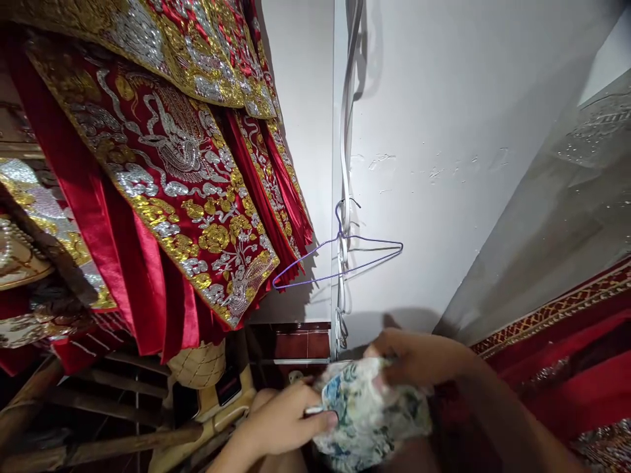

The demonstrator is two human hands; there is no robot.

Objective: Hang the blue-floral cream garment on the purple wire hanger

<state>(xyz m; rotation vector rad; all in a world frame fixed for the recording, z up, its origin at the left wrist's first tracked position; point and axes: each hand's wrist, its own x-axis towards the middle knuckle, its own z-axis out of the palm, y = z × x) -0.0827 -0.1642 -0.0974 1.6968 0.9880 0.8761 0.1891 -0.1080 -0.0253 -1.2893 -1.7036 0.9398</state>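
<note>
A white cloth with a blue and green floral print (369, 417) is bunched low in the middle of the view, slightly blurred. My left hand (293, 417) grips its left edge, thumb on top. A small white strip sticks out by that thumb; I cannot make out what it is. My right hand (411, 361) is closed on the cloth's upper right part, its fingers partly hidden. Above both hands, a purple wire hanger (340, 266) hangs bare from a white cord (345, 151), touching neither hand.
Red garments with gold and silver embroidery (197, 190) hang at the left. Below them are a bamboo frame (118, 447) and a woven basket (200, 364). Red cloth with a gold border (557, 322) lies at the right, against a white wall (434, 131).
</note>
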